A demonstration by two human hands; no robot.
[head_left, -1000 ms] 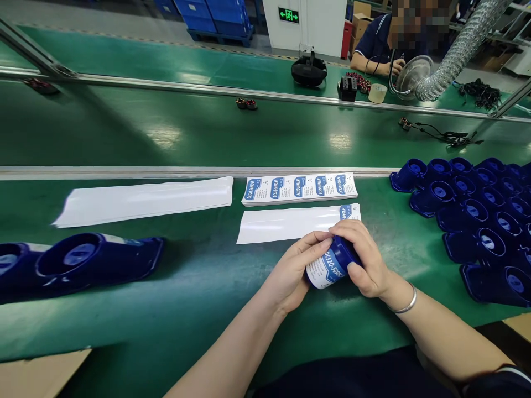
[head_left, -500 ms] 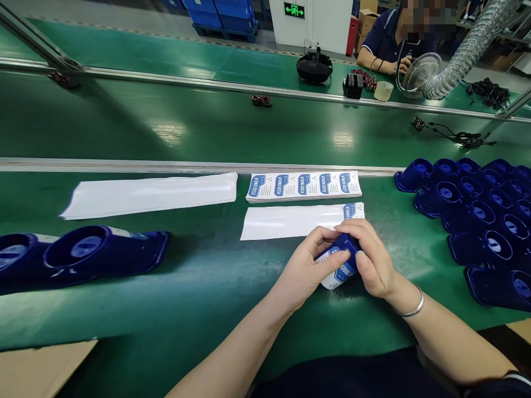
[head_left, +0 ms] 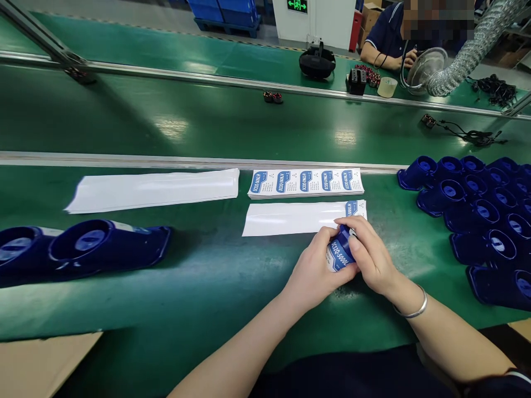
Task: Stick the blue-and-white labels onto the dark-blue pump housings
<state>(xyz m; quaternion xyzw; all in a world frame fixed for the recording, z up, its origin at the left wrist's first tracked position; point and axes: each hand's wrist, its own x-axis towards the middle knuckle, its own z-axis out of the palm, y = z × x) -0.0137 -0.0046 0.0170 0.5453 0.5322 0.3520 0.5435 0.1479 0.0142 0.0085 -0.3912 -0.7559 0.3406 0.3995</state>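
Note:
Near the middle of the bench, my left hand (head_left: 316, 272) is wrapped round a dark blue plastic housing (head_left: 344, 236) that bears a blue and white printed label (head_left: 339, 255). My right hand (head_left: 373, 258) grips the same housing from the right, its thumb and fingers closed over the upper end. Just beyond the hands lies a mostly bare label sheet (head_left: 290, 219) with printing left at its right end. Behind it rests a stack of printed label sheets (head_left: 306, 183). Fingers hide much of the housing.
Several blue housings (head_left: 483, 213) stand in rows on the right. Two more labelled housings (head_left: 110, 249) lie at the left, below a blank white sheet (head_left: 157, 189). Metal rails cross the bench. A co-worker (head_left: 388, 38) sits opposite beside a flexible duct (head_left: 468, 63). Cardboard (head_left: 45, 362) is at front left.
The housing has been turned and raised slightly in my hands, so the label faces me more. My right thumb has shifted up onto the housing's upper end. The camera view has shifted slightly.

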